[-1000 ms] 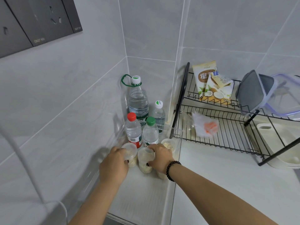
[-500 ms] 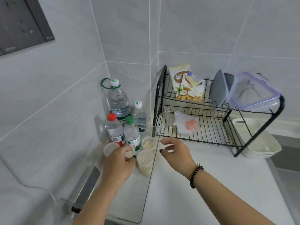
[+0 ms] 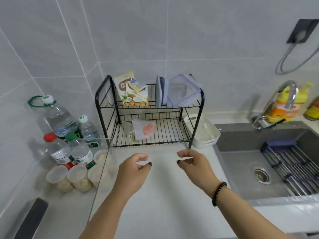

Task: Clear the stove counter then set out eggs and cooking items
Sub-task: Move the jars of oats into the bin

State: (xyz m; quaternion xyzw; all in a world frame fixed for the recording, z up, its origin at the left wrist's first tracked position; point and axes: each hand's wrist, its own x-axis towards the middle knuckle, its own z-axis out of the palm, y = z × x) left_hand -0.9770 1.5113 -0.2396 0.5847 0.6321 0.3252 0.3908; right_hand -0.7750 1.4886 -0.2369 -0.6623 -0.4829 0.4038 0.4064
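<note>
My left hand [image 3: 133,171] and my right hand [image 3: 195,165] hover side by side over the white counter [image 3: 160,204], in front of the black dish rack [image 3: 148,118]. Both hold nothing, with fingers loosely curled. Several small plastic cups of pale food [image 3: 69,178] stand at the left behind a clear glass panel [image 3: 101,169]. Behind the cups stand water bottles: a large one [image 3: 57,118], a red-capped one [image 3: 57,150] and a green-capped one [image 3: 79,150].
The rack carries snack bags [image 3: 133,94], a clear lidded box [image 3: 183,92] and a small packet [image 3: 145,129]. A white tray [image 3: 203,131] sits by its right leg. A grey sink [image 3: 269,163] with faucet [image 3: 278,104] fills the right. A dark stove edge [image 3: 31,219] shows at lower left.
Both hands have let go of the plastic cups and moved right, over the counter in front of the rack. The view has swung right, and the sink has come into sight.
</note>
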